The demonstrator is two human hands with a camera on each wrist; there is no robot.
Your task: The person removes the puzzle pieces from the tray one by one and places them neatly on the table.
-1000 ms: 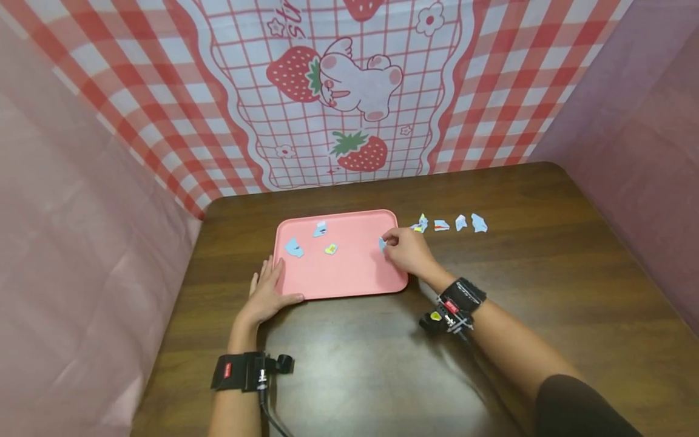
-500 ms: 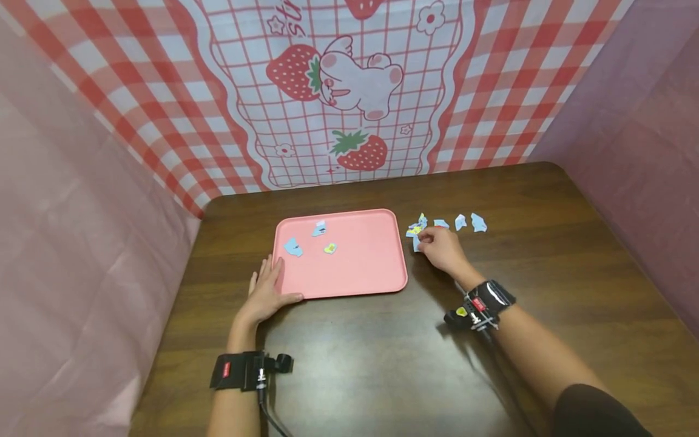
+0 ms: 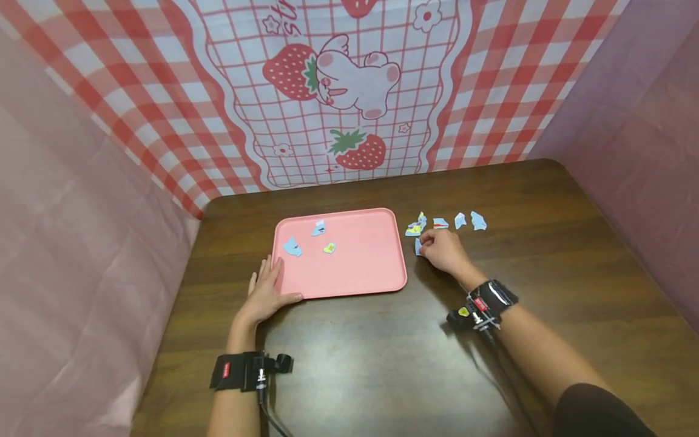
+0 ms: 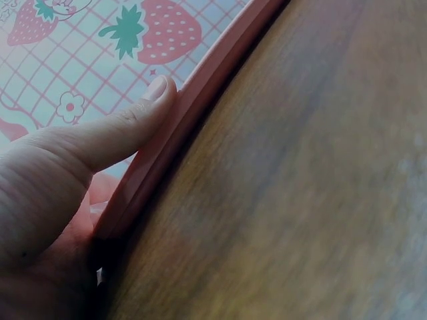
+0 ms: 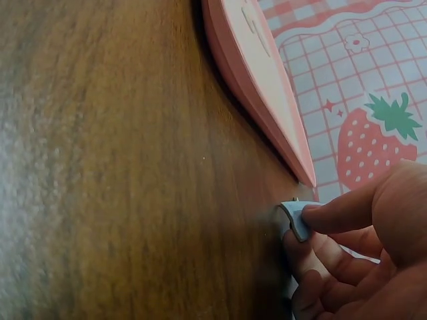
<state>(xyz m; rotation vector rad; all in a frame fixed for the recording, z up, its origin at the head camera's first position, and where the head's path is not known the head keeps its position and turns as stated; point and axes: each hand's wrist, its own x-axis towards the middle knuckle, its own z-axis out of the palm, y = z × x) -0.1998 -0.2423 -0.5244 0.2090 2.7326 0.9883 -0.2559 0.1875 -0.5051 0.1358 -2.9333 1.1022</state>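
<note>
My right hand (image 3: 443,250) pinches a light blue puzzle piece (image 5: 297,219) between thumb and fingers. It is just right of the pink tray (image 3: 360,273), low over the table. Close above it lies a yellow and blue cluster of pieces (image 3: 416,227). My left hand (image 3: 266,295) rests at the tray's front left corner. Its thumb (image 4: 137,127) lies along the front rim and its fingers stretch along the left side. On the tray are a blue piece (image 3: 292,247), a blue and white piece (image 3: 319,228) and a small yellow piece (image 3: 329,248).
A blue piece with a red stripe (image 3: 440,224), a pale piece (image 3: 460,220) and a larger blue piece (image 3: 478,221) lie in a row to the right. A strawberry-print cloth (image 3: 338,79) hangs behind the wooden table (image 3: 349,364).
My right hand has moved right with the light blue piece, from over the tray's right edge to the table beside it, then shifted only slightly. My left hand has stayed on the tray.
</note>
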